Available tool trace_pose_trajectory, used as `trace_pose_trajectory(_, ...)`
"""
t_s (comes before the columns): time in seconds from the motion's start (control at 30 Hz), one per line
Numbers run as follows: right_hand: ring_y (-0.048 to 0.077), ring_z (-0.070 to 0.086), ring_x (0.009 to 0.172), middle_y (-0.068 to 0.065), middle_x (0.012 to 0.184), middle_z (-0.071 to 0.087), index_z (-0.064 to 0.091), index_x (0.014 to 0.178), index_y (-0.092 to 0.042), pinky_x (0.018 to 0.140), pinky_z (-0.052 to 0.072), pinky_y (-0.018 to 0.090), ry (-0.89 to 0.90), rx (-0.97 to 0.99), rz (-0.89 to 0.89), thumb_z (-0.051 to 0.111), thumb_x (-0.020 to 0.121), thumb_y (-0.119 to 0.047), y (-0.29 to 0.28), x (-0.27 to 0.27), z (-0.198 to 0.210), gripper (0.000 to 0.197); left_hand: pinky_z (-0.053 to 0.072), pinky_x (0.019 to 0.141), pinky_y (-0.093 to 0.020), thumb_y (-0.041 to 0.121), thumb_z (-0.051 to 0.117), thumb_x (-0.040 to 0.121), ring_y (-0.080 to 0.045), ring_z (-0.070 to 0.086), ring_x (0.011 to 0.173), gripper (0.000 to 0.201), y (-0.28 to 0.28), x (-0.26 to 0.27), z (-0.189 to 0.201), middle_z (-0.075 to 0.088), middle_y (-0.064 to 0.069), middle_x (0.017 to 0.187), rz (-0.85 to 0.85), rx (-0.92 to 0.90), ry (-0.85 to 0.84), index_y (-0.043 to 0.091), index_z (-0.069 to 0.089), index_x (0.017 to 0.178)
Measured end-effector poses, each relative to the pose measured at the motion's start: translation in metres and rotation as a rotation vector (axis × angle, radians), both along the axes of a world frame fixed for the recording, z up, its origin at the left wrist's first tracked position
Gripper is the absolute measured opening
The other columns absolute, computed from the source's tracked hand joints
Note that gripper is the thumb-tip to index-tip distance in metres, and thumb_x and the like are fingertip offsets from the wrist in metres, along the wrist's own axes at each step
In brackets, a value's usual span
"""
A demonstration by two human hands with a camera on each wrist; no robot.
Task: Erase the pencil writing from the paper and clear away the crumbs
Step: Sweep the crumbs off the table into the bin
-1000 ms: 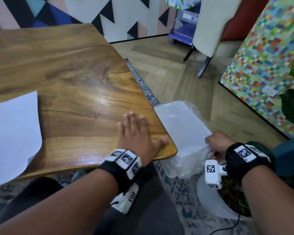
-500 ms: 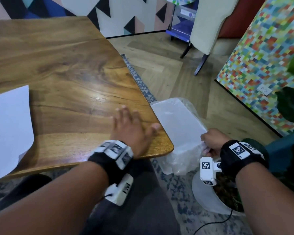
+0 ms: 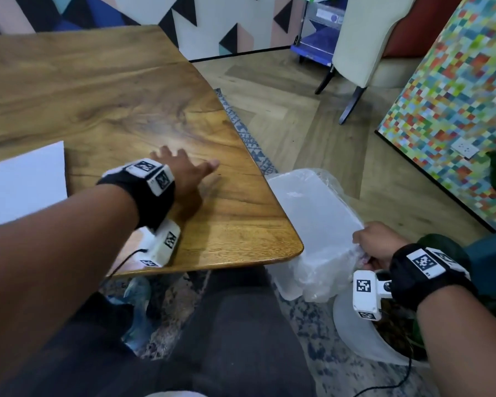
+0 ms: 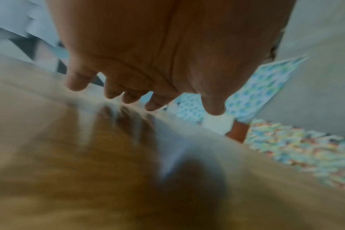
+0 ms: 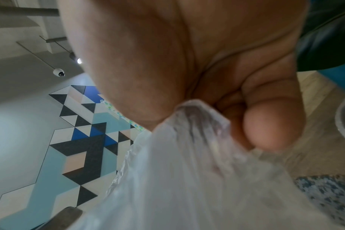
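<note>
A white sheet of paper (image 3: pixel 20 184) lies at the left on the wooden table (image 3: pixel 112 90). My left hand (image 3: pixel 181 176) rests flat on the tabletop right of the paper, fingers straight and spread; the left wrist view shows the same hand (image 4: pixel 148 87) blurred above the wood. Off the table's near right corner stands a white bin lined with a clear plastic bag (image 3: pixel 312 222). My right hand (image 3: pixel 375 242) grips the bag's rim at the bin's right side, and the right wrist view shows its fingers (image 5: pixel 266 121) curled round the bunched plastic (image 5: pixel 197 163). No crumbs are visible.
A patterned rug (image 3: pixel 249 133) runs beside the table. A cream chair (image 3: pixel 367 38) stands on the wooden floor behind, and a multicoloured mosaic wall (image 3: pixel 455 110) closes off the right. A white plant pot (image 3: pixel 364 336) sits below my right wrist. My dark-trousered legs (image 3: pixel 226 339) are under the table edge.
My left hand has slid away from the table's near right corner, up and to the left across the wood. My right hand has kept its grip on the bag.
</note>
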State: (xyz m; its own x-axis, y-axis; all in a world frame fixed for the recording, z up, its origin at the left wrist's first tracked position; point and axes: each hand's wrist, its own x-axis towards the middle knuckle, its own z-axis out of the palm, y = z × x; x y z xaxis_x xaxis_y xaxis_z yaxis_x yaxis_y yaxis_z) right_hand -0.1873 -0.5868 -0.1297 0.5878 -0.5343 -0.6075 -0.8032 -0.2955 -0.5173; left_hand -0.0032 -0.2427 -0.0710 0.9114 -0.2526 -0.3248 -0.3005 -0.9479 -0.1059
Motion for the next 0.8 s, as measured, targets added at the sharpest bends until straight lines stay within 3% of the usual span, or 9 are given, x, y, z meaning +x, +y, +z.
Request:
trace_pose_trajectory(0.13,0.022,0.043,0.045,0.014,0.065,0.039,0.043,0.081,-0.003,0.045,0.043,0.028,-0.003,0.012,-0.003,0.043,0.09,0.004,-0.001,-0.001,-0.003,0.011,0.012,0.121,-0.064,0.089,0.033,0.083,-0.05,0.002,0.152,0.106,-0.007,-0.012,-0.012,0.003,-0.025,0.167,0.209,-0.135,0.019,0.018,0.014,0.161)
trace_pose_trajectory(0.23,0.023,0.043,0.044,0.013,0.065,0.039,0.043,0.082,-0.004,0.044,0.042,0.027,-0.017,0.014,-0.015,0.044,0.088,0.003,-0.002,0.0,-0.003,0.008,0.004,0.121,-0.066,0.099,0.029,0.07,-0.047,-0.012,0.153,0.126,-0.049,-0.042,-0.004,-0.013,-0.019,0.169,0.127,-0.17,0.112,0.018,0.0,0.163)
trace_pose_trajectory(0.3,0.022,0.042,0.042,0.012,0.063,0.038,0.043,0.081,-0.004,0.044,0.04,0.027,-0.025,0.016,-0.027,0.044,0.087,0.003,-0.003,0.002,-0.003,0.009,-0.001,0.122,-0.065,0.092,0.031,0.081,-0.043,-0.018,0.153,0.118,-0.082,-0.069,0.003,-0.02,-0.017,0.168,-0.02,-0.21,0.185,0.016,-0.004,0.163)
trace_pose_trajectory(0.43,0.023,0.043,0.043,0.013,0.062,0.041,0.046,0.085,-0.001,0.047,0.039,0.029,-0.024,0.003,-0.034,0.045,0.086,0.002,-0.006,0.002,0.001,0.004,0.003,0.123,-0.053,0.083,0.033,0.09,-0.031,-0.01,0.157,0.1,-0.114,-0.102,0.025,-0.013,-0.01,0.17,-0.376,-0.342,0.332,0.023,0.002,0.165)
trace_pose_trajectory(0.53,0.023,0.043,0.042,0.014,0.064,0.041,0.045,0.084,-0.002,0.045,0.04,0.028,-0.028,-0.011,-0.042,0.044,0.088,0.002,-0.01,0.0,0.004,0.007,0.016,0.123,-0.054,0.084,0.039,0.088,-0.035,0.004,0.157,0.098,-0.098,-0.06,0.025,0.003,-0.012,0.171,-0.207,-0.381,0.184,0.026,0.016,0.163)
trace_pose_trajectory(0.6,0.023,0.042,0.042,0.014,0.066,0.041,0.044,0.085,-0.004,0.043,0.041,0.027,-0.038,-0.015,-0.037,0.044,0.09,0.0,-0.01,-0.001,0.004,0.006,0.023,0.12,-0.058,0.087,0.041,0.084,-0.043,0.015,0.152,0.101,-0.082,-0.031,0.025,0.016,-0.022,0.165,-0.064,-0.25,0.094,0.019,0.029,0.157)
trace_pose_trajectory(0.67,0.022,0.042,0.041,0.014,0.066,0.041,0.044,0.086,-0.004,0.041,0.041,0.026,-0.043,-0.014,-0.041,0.044,0.09,-0.001,-0.01,0.0,0.004,0.005,0.026,0.117,-0.062,0.091,0.039,0.08,-0.047,0.021,0.148,0.103,-0.073,-0.015,0.023,0.022,-0.024,0.161,-0.06,-0.141,0.102,0.017,0.037,0.151)
trace_pose_trajectory(0.73,0.022,0.042,0.041,0.014,0.066,0.041,0.044,0.087,-0.004,0.04,0.041,0.026,-0.033,-0.006,-0.04,0.044,0.09,0.0,-0.009,0.001,0.004,0.005,0.024,0.117,-0.064,0.097,0.034,0.071,-0.047,0.019,0.149,0.116,-0.075,-0.022,0.019,0.016,-0.021,0.165,-0.138,-0.109,0.161,0.017,0.032,0.155)
trace_pose_trajectory(0.8,0.022,0.043,0.042,0.015,0.067,0.042,0.044,0.087,-0.004,0.039,0.042,0.026,-0.027,-0.008,-0.034,0.044,0.09,-0.001,-0.008,0.003,0.004,0.004,0.015,0.121,-0.065,0.1,0.031,0.066,-0.042,0.002,0.155,0.126,-0.087,-0.044,0.018,-0.003,-0.015,0.17,-0.261,-0.091,0.228,0.022,0.015,0.163)
